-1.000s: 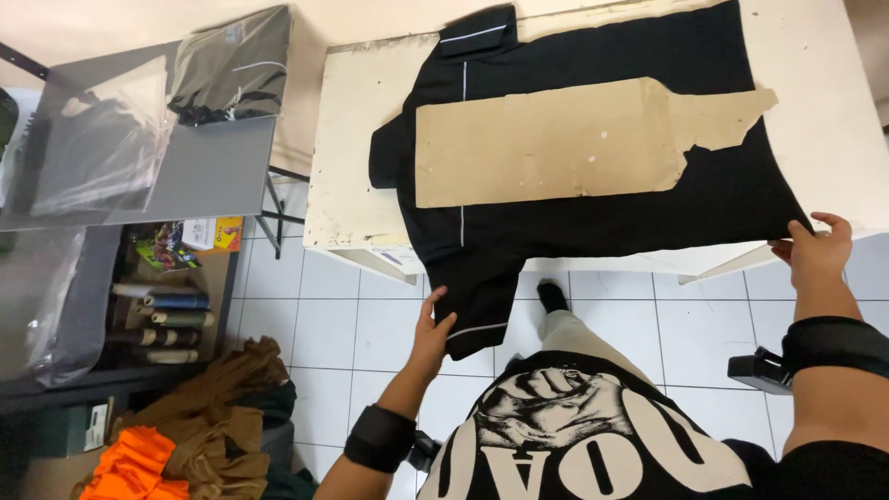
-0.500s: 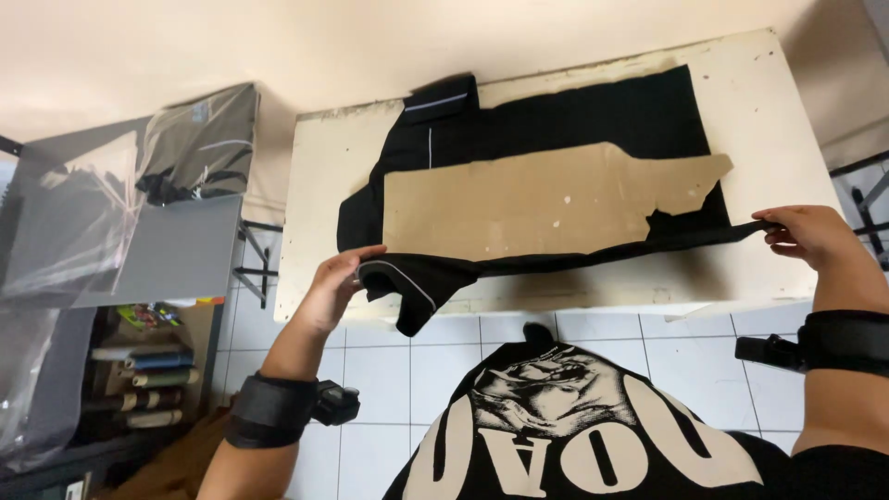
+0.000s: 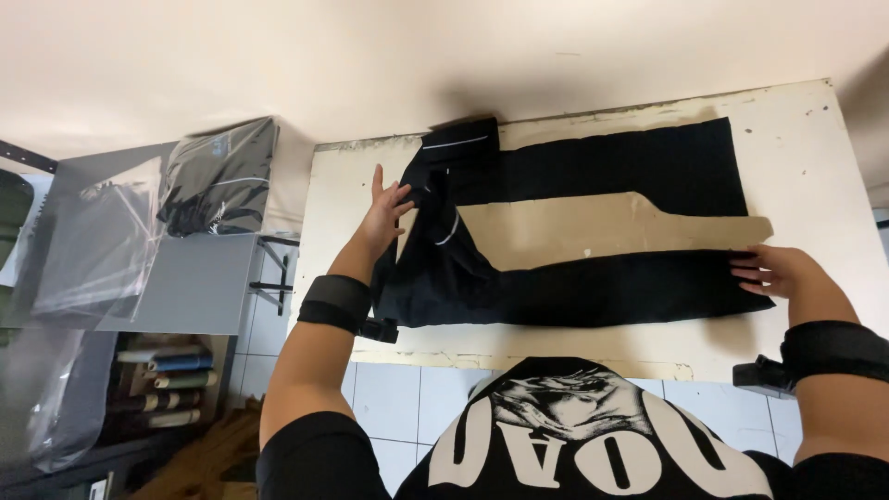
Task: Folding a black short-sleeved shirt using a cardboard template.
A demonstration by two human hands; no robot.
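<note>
Folded inward now, black shirt (image 3: 593, 287) lies on white table (image 3: 815, 148).

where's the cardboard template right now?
Head view: the cardboard template lies mid-table on the black shirt, whose near edge is folded over it, between the left hand and right hand.

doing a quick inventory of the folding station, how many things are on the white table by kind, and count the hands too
black garment: 1
brown cardboard folding template: 1
hands on the garment: 2, the left hand and the right hand
total on the white table: 4
</note>
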